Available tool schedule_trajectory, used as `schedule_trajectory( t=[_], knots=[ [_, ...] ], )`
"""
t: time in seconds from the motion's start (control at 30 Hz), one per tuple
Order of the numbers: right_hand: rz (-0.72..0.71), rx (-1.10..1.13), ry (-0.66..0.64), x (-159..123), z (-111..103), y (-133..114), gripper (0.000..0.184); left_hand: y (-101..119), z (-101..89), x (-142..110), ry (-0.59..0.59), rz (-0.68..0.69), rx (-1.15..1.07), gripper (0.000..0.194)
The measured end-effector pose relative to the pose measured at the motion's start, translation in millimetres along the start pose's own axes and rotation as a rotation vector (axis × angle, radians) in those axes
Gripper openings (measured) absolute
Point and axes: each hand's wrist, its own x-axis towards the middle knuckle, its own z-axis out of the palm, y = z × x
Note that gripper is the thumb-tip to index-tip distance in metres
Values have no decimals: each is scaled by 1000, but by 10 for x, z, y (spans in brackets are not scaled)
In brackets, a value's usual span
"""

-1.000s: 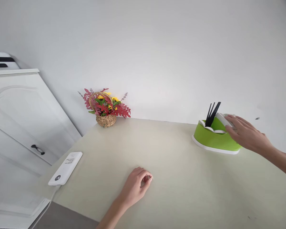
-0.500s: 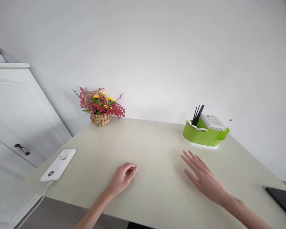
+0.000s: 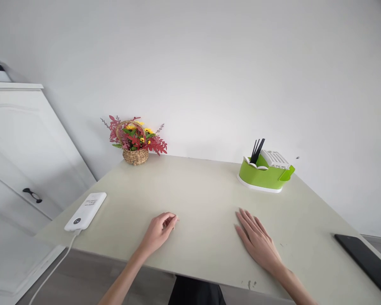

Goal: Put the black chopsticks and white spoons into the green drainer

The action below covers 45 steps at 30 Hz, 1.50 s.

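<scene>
My left hand [image 3: 160, 231] rests on the pale table [image 3: 193, 190], its fingers curled and the thumb closed against the fingertips. Whether anything small sits in that pinch is hidden from me. Flat on the tabletop to the right lies my right hand [image 3: 257, 241], palm down, fingers stretched out, holding nothing. Beyond it, towards the wall, stands a green and white utensil holder [image 3: 262, 177] with black chopstick-like sticks [image 3: 257, 151] upright in it. Neither hand touches the holder.
A wicker basket [image 3: 136, 157] of red and yellow flowers stands at the back left. A white power bank [image 3: 86, 212] with a cable [image 3: 55, 267] lies near the left edge. A black phone-like slab [image 3: 365, 262] lies at right. A white cabinet [image 3: 25, 140] stands at left.
My right hand has come down flat onto the table and moved slightly left and nearer to me. My left hand stays curled in about the same place. The view has shifted a little.
</scene>
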Motion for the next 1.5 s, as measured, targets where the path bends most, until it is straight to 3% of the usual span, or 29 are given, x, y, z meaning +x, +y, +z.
schedule_trajectory(
  t=[0.43,0.73,1.07,1.5],
  knots=[
    [34,-49,131,-146,262,-83,67,-90,-12,-34,20,46,-1,40],
    [130,-63,130,-141,243,-163,67,-13,-17,-18,62,-8,-4,47],
    [225,-119,197,-206,271,-248,69,-11,-10,1,65,37,25,46],
    [222,-145,241,-220,298,-266,69,-38,-6,8,14,70,104,43]
  ],
)
